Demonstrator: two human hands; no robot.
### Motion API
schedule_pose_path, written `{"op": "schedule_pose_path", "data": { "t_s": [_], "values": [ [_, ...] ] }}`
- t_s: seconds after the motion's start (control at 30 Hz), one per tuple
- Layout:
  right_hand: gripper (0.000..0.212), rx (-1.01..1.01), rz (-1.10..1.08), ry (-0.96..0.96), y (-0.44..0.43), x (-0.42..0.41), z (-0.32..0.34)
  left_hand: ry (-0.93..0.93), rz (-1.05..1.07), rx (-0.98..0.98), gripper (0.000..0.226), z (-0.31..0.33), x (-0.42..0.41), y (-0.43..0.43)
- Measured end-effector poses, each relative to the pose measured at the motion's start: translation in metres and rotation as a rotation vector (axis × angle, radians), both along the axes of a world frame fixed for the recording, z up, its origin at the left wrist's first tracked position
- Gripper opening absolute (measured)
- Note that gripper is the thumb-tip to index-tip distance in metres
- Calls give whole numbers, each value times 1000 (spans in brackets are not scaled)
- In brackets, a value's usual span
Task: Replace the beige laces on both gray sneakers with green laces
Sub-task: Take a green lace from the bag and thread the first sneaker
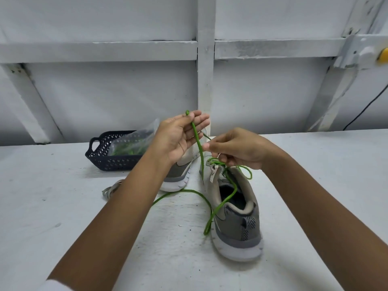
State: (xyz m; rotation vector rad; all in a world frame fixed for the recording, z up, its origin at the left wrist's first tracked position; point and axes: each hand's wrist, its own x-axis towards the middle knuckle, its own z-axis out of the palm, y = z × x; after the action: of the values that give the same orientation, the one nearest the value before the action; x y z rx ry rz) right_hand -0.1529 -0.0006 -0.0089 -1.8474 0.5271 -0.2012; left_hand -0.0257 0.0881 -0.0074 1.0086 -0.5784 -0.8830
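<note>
The tip of a green lace [198,143] is pinched between the thumb and first finger of the left hand [178,137]. The other fingers of that hand are held out almost straight, with the palm turned up. From this pinch the lace is hung straight down, across the palm, to the side of the near sneaker [237,227] below.

Just beside and a little lower than the pinch, the right hand [239,150] is seen. Its fingers are curled down onto the same green lace where it is crossed at the top of the near sneaker's tongue. The lace seems to be held there, but the exact spot is hidden under the fingers.

Below the right hand, a long loop of the lace is draped over the open sneaker and down its side. More of it is laid in a curve on the white table [63,227], under the left arm.

Behind the left hand, the far sneaker [180,175] is stood, partly hidden. A beige lace [108,191] is left on the table, well off to the left of the left arm. Farther back on that side, a dark basket [100,160] is placed, and a clear plastic bag [130,143] with green things inside is kept in it.
</note>
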Motion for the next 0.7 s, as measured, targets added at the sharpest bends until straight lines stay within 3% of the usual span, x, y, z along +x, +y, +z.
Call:
{"op": "schedule_pose_path", "data": {
  "t_s": [0.23,0.4,0.53,0.7],
  "values": [
    [14,-126,-82,-45,5,13,-8,14,43,17,19,-3,-1,-3],
    [20,-30,-192,-173,-5,16,0,-123,-73,234,34,-20,2,11],
    [17,9,-233,-195,-8,21,4,-332,-145,307,18,-36,-2,18],
    [18,-46,-227,-130,-7,23,-4,-403,-51,294,11,-46,0,17]
  ]
}}
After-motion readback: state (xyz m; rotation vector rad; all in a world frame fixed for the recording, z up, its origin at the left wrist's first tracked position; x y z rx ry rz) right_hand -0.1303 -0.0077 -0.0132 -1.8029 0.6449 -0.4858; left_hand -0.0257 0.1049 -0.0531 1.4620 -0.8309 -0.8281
